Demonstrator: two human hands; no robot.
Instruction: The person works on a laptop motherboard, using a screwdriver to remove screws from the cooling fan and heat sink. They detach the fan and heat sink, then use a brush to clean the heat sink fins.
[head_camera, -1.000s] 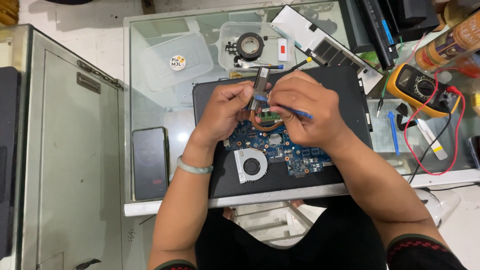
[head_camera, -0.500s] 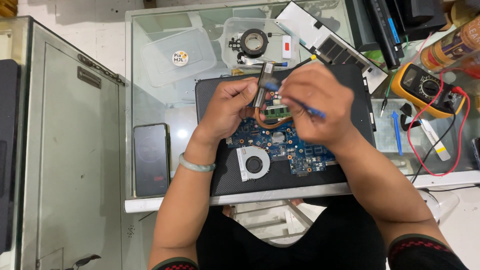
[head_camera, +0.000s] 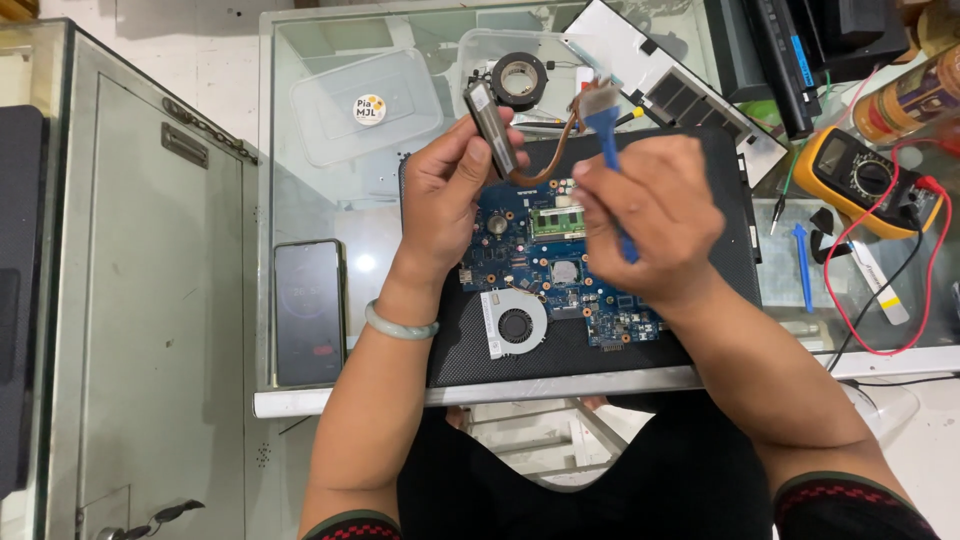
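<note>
Left hand grip around heatsink

An electronics repair bench: bare laptop motherboard, multimeter, glass counter.

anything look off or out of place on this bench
Nothing looks spilled or broken. The heatsink with its copper pipe is off the blue circuit board, held up in the left hand; the right hand holds a blue brush to it.

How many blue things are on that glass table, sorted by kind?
Blue circuit board: 1
Blue tool in the right hand, its handle: 1
Blue tool lying on the glass: 1
Total: 3
</note>
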